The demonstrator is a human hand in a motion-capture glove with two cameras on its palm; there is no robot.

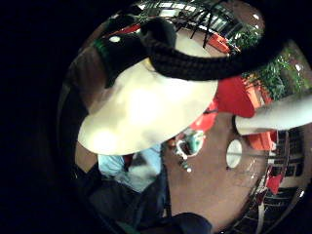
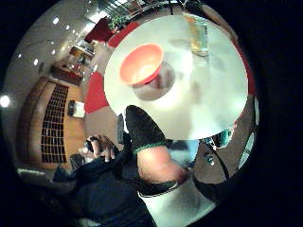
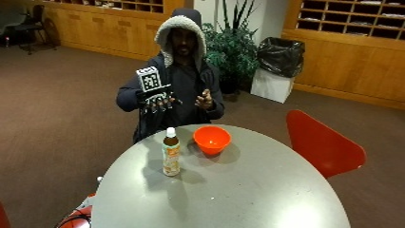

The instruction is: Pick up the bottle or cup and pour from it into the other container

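The fingers (image 3: 158, 105) of the gloved right hand (image 3: 154, 99) are spread and hang relaxed, raised in the air in front of the person's chest; they hold nothing and touch nothing. The bare left hand (image 3: 204, 99) is lifted beside it, also holding nothing.

On the round grey surface (image 3: 253, 190), the bottle (image 3: 170, 152) stands upright with its white cap on, below and in front of the gloved hand. The orange bowl (image 3: 211, 139) sits just beside it, at about two o'clock from the bottle, seemingly not touching.

The step in hand looks like the reach for the bottle. To do it well, the hand should come down towards the bottle's middle, below the cap, and wrap round the body so it stays upright while lifted. The cap probably needs to come off before any pour, though the views are too poor to say whether it is screwed tight.
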